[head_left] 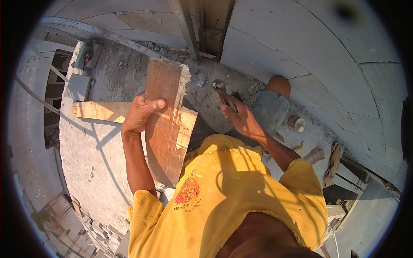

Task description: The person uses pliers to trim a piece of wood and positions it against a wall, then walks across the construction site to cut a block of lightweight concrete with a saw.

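Note:
My left hand is closed on the edge of a reddish-brown plywood board, its thumb lying across the face. The board stands tilted in front of my left side, with a splintered, pale right edge. Behind it, a light wooden batten crosses to the left, and a pale wood end shows at the board's right. In my right hand is a hammer, gripped by the handle with its head pointing up and away from me. The hammer is apart from the board.
Grey block walls rise ahead and to the right, with a metal channel upright between them. Rubble covers the floor beyond the board. An open tin and wood scraps lie right of my bent leg.

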Tool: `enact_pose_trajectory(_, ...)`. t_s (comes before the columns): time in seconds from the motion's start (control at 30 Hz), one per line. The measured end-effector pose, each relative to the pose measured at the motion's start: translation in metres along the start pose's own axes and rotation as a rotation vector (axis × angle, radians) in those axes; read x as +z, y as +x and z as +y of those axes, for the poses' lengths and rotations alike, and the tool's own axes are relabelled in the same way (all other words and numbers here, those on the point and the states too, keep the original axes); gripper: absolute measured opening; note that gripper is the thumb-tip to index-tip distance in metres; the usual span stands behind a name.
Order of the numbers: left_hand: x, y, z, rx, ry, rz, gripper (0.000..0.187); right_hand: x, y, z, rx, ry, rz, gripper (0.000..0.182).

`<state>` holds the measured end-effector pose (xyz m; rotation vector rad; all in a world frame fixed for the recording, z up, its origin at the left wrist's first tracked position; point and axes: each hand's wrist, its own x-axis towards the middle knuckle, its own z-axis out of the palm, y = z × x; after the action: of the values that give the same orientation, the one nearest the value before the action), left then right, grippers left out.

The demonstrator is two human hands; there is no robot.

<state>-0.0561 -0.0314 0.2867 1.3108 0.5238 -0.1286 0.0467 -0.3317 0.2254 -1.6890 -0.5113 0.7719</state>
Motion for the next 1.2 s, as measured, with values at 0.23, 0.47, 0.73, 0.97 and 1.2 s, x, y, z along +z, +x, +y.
enact_pose_trajectory(0.23, -0.009, -0.007, 0.012, -0.085, 0.283, 0.094, 0.042, -0.043, -0.009, -0.035, -0.159, -0.773, 0.185, 0.042)
enact_pose_trajectory(0.47, 0.034, -0.003, 0.025, -0.032, 0.340, 0.103, 0.044, -0.024, -0.014, -0.018, -0.182, -0.711, 0.011, 0.064)
enact_pose_trajectory(0.73, 0.040, -0.001, 0.021, -0.050, 0.415, 0.086, 0.039, -0.012, -0.006, -0.032, -0.231, -0.637, 0.002, 0.069)
enact_pose_trajectory(0.97, 0.044, -0.001, 0.025, -0.052, 0.393, 0.100, 0.039, -0.012, -0.004, -0.034, -0.296, -0.701, 0.017, 0.064)
enact_pose_trajectory(1.2, 0.036, 0.000, 0.007, -0.043, 0.031, -0.028, 0.055, -0.018, 0.006, -0.026, -0.419, -0.545, -0.024, 0.054)
